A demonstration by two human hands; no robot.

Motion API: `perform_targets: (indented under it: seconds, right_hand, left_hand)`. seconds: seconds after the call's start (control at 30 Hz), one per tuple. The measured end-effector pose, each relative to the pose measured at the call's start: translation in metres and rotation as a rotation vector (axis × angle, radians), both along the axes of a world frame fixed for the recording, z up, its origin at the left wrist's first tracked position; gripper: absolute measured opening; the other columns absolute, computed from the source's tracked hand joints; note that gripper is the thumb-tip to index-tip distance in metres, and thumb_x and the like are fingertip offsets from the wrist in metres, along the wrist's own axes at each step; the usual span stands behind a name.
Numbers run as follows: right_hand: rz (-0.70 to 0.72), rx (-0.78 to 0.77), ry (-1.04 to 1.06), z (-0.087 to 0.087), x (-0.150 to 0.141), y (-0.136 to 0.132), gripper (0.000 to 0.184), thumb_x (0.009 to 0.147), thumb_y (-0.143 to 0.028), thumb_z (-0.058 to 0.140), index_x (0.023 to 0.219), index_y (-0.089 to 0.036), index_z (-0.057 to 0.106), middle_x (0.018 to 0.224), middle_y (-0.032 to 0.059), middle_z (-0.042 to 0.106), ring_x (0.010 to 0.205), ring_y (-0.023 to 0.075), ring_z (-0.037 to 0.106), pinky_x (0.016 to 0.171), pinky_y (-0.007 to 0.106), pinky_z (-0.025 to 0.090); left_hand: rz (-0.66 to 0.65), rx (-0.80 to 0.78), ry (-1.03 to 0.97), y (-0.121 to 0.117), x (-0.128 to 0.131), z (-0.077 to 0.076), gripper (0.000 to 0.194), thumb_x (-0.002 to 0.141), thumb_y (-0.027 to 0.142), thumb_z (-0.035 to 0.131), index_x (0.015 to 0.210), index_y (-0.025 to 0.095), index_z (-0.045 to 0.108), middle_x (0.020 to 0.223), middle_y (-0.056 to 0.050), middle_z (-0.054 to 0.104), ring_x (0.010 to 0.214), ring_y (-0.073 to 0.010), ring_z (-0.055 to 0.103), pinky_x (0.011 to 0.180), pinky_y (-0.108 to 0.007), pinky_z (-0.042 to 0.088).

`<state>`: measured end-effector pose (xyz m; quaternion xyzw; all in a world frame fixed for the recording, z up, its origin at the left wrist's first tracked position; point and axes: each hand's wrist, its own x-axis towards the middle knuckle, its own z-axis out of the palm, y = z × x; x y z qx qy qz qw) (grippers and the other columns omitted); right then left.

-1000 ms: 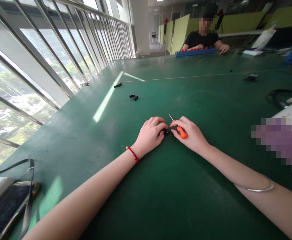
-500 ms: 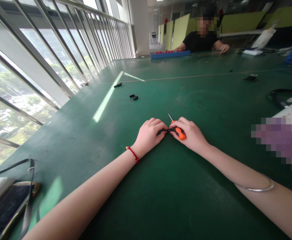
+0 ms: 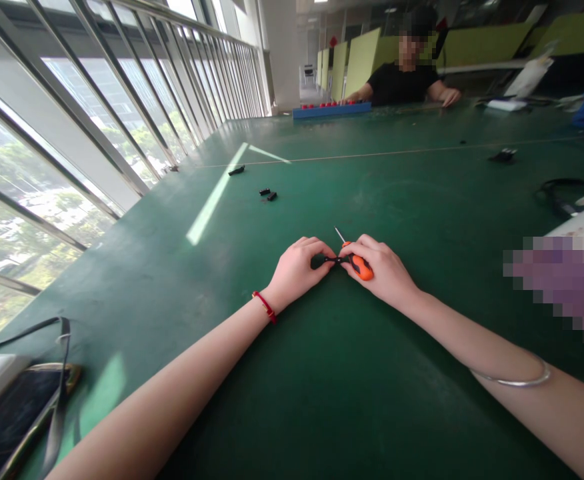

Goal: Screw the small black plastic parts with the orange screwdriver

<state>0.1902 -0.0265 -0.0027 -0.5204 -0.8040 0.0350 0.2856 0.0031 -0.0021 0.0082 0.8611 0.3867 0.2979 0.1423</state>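
Note:
An orange and black screwdriver [image 3: 362,267] rests in my right hand [image 3: 385,265], its thin metal shaft pointing away from me past the fingers. The fingertips of that hand also pinch one end of a small black part [image 3: 331,259]. My left hand [image 3: 299,268] is closed on the other end of this part, between thumb and index finger. Both hands meet low over the green table [image 3: 292,400]. What exactly the black part is stays too small and too covered to make out.
Small black pieces [image 3: 268,195] and another black piece [image 3: 237,171] lie farther out on the left. Across the table a person in a black shirt [image 3: 402,83] sits behind a blue rack [image 3: 332,111] with red tops. A phone [image 3: 15,417] lies near left; metal railings [image 3: 172,73] line that side.
My hands stay almost in place, with only slight finger shifts around the black part. Across the table, the blue rack has slid a little to the left.

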Motion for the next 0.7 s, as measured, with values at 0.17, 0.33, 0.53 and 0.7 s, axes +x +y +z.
perform_targets:
  seconds: [0.17,0.33,0.53,0.7]
  right_hand:
    - [0.018,0.075,0.179,0.003,-0.001,-0.003,0.017,0.080,-0.016,0.054,0.096,-0.021,0.061,0.092,0.0050,0.063,0.081,0.0190,0.061,0.075,0.032,0.046]
    - [-0.009,0.145,0.526,0.008,-0.008,-0.013,0.012,0.075,-0.017,0.059,0.085,-0.021,0.054,0.072,-0.0002,0.063,0.061,0.0145,0.059,0.060,0.028,0.047]
    - [-0.023,0.279,0.548,0.011,-0.014,-0.023,0.011,0.074,-0.020,0.059,0.069,-0.022,0.050,0.062,-0.0023,0.058,0.053,0.0122,0.055,0.052,0.025,0.045]
    - [0.005,0.278,0.535,0.010,-0.013,-0.023,0.010,0.074,-0.020,0.060,0.072,-0.022,0.050,0.064,-0.0016,0.061,0.054,0.0127,0.057,0.053,0.027,0.046]
  left_hand:
    - [0.160,0.116,0.093,-0.002,0.001,-0.001,0.008,0.084,0.020,0.056,0.086,0.020,0.063,0.093,-0.001,0.066,0.088,-0.0181,0.057,0.079,-0.031,0.044]
    - [0.320,0.166,0.185,-0.003,0.000,-0.002,0.010,0.085,0.020,0.053,0.086,0.020,0.063,0.092,-0.002,0.066,0.087,-0.0194,0.057,0.076,-0.032,0.043]
    - [0.317,0.135,0.196,-0.002,-0.001,-0.002,0.010,0.085,0.020,0.052,0.086,0.021,0.062,0.092,-0.003,0.065,0.087,-0.0194,0.057,0.075,-0.033,0.042]
    - [0.317,0.121,0.189,-0.003,0.000,-0.001,0.011,0.085,0.019,0.051,0.085,0.020,0.062,0.092,-0.002,0.065,0.086,-0.0187,0.058,0.075,-0.032,0.043]
